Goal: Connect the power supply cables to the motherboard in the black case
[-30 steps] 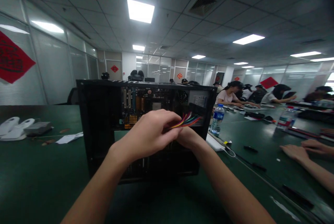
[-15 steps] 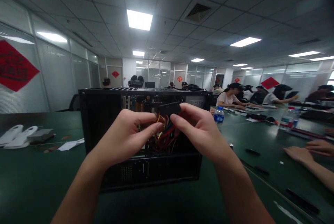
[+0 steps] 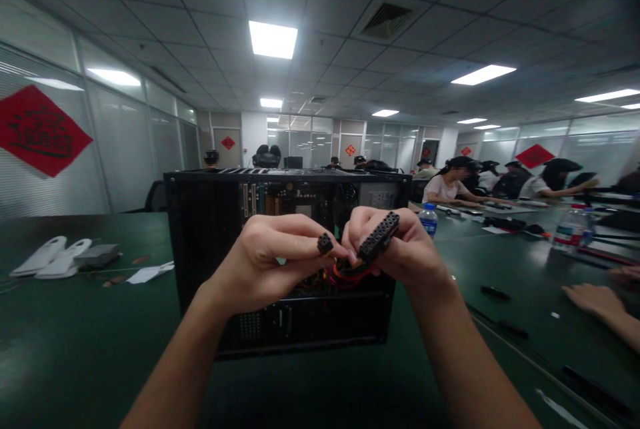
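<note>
A black computer case [image 3: 200,249] stands on the green table, its open side toward me, with a motherboard and slots showing inside. In front of it, my left hand [image 3: 273,259] pinches a small black square power connector [image 3: 325,243], its pin holes facing me. My right hand [image 3: 407,249] grips a long black multi-pin power connector [image 3: 379,237], tilted up to the right with its rows of holes toward me. Red and yellow power cables [image 3: 347,276] run below the fingers into the case. The two hands are close together, nearly touching.
White slippers [image 3: 65,259], a grey block [image 3: 97,256] and paper [image 3: 150,272] lie on the left of the table [image 3: 120,342]. Water bottles [image 3: 429,219] and small black parts [image 3: 495,293] are on the right. Another person's hands [image 3: 595,302] rest there; several people sit further back.
The two connectors have come apart between my hands. The long one has turned to show its pin holes and moved right with my right hand. The view has shifted slightly left.
</note>
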{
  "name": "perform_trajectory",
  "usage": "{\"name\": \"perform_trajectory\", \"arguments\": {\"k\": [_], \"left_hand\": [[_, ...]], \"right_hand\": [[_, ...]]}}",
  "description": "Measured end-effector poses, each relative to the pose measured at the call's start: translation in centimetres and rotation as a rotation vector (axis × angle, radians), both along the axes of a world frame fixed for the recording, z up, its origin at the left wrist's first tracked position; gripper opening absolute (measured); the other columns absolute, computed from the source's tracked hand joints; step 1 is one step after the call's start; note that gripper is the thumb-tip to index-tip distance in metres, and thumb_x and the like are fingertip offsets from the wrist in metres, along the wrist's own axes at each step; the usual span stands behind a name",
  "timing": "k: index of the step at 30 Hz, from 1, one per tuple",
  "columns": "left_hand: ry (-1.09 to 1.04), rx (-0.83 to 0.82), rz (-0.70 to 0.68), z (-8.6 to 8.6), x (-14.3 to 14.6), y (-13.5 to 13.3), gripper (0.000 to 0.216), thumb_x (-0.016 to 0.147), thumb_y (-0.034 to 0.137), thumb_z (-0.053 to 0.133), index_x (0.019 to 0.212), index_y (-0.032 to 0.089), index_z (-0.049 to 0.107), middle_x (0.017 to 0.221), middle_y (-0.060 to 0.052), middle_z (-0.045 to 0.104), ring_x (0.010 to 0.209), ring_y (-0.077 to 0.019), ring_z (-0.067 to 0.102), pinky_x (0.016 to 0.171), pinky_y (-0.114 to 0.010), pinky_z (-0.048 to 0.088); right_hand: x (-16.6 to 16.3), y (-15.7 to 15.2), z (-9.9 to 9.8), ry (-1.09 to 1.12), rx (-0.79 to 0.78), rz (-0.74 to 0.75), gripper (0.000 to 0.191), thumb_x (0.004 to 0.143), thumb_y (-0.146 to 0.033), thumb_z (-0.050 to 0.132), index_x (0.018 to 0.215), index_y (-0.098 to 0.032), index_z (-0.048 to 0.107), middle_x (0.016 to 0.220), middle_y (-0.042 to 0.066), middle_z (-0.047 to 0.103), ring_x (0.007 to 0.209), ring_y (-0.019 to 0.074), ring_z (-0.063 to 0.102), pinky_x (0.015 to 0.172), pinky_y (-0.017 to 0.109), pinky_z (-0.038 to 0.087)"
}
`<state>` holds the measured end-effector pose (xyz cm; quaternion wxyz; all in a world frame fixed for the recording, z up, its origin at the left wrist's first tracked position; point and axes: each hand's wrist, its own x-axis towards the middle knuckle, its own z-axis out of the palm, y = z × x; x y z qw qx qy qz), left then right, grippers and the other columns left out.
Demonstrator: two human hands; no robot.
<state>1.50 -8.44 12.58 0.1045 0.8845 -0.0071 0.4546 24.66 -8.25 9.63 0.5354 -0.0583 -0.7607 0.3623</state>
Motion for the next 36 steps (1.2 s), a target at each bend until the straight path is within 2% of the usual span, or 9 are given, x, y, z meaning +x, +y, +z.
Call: {"name": "perform_trajectory", "arguments": {"k": [7,10,14,18,22,26,30,33,36], "left_hand": [[0.033,-0.268,-0.024,-0.5,0.5,0.0,0.027,0.093,0.019,0.073,0.119,0.017,0.079,0.090,-0.008,0.079,0.080,-0.0173,0.074,0.074,-0.024,0.060],[0.082,-0.519,-0.148,-0.9,0.1,0.7,0.040,0.096,0.024,0.071,0.135,0.018,0.071,0.085,-0.006,0.079,0.075,-0.0167,0.074,0.071,-0.026,0.060],[0.102,-0.640,-0.186,-1.0,-0.9,2.2,0.029,0.099,0.028,0.068,0.122,0.015,0.078,0.072,-0.005,0.075,0.066,-0.0149,0.071,0.068,-0.026,0.060],[0.143,-0.581,0.029,-0.2,-1.9,2.4,0.036,0.097,0.035,0.069,0.128,0.016,0.075,0.087,-0.007,0.079,0.082,-0.0174,0.074,0.080,-0.028,0.061],[0.572,-0.517,0.280,0.4,-3.2,1.9,0.048,0.093,0.041,0.071,0.139,0.025,0.068,0.119,-0.007,0.078,0.107,-0.0217,0.073,0.094,-0.030,0.058],[0.897,-0.532,0.481,-0.1,-4.3,2.4,0.054,0.091,0.045,0.070,0.141,0.026,0.067,0.130,-0.007,0.075,0.112,-0.0242,0.073,0.091,-0.030,0.058],[0.846,-0.435,0.694,-0.9,-4.9,3.4,0.059,0.092,0.047,0.065,0.145,0.023,0.063,0.137,-0.010,0.071,0.118,-0.0259,0.071,0.095,-0.031,0.057],[0.829,-0.434,0.719,-0.9,-5.3,3.4,0.058,0.092,0.051,0.065,0.143,0.025,0.065,0.136,-0.009,0.072,0.114,-0.0258,0.072,0.093,-0.031,0.057],[0.813,-0.445,0.702,-0.7,-5.5,2.7,0.057,0.091,0.054,0.065,0.142,0.027,0.066,0.135,-0.007,0.072,0.114,-0.0257,0.072,0.093,-0.032,0.057]], "right_hand": [[-0.9,1.2,-0.4,0.096,-0.091,0.131,0.038,0.091,-0.058,0.072,0.088,-0.019,0.071,0.072,-0.001,0.059,0.052,0.0082,0.051,0.046,0.019,0.044],[-0.3,0.1,0.5,-0.109,-0.184,0.030,0.034,0.092,-0.050,0.075,0.098,-0.017,0.070,0.079,0.001,0.065,0.059,0.0088,0.058,0.050,0.017,0.048],[1.0,-2.3,1.5,-0.302,-0.160,0.062,0.020,0.096,-0.032,0.072,0.106,-0.015,0.069,0.087,0.005,0.071,0.071,0.0102,0.066,0.062,0.018,0.054],[2.3,-4.2,1.7,-0.301,-0.021,0.133,0.013,0.101,-0.024,0.064,0.104,-0.013,0.071,0.076,0.004,0.070,0.060,0.0090,0.065,0.055,0.016,0.050],[2.9,-5.5,3.1,-0.526,0.152,0.084,0.016,0.098,-0.028,0.069,0.101,-0.014,0.076,0.083,0.008,0.075,0.074,0.0148,0.072,0.068,0.023,0.056],[1.4,-5.6,3.8,-0.811,0.114,-0.008,0.018,0.099,-0.029,0.066,0.107,-0.018,0.078,0.095,0.007,0.078,0.084,0.0160,0.074,0.074,0.023,0.057],[-2.4,-4.4,0.7,-1.143,0.155,-0.079,0.044,0.088,-0.044,0.079,0.122,-0.017,0.074,0.114,0.011,0.076,0.100,0.0215,0.072,0.080,0.027,0.055],[-5.4,-3.0,-2.9,-1.558,0.117,-0.201,0.072,0.077,-0.061,0.082,0.127,-0.011,0.071,0.115,0.017,0.073,0.095,0.0289,0.072,0.065,0.031,0.052],[-7.7,-1.1,-6.2,-1.810,-0.004,-0.042,0.074,0.071,-0.063,0.085,0.125,-0.013,0.072,0.103,0.011,0.074,0.085,0.0256,0.070,0.058,0.028,0.047]]}}
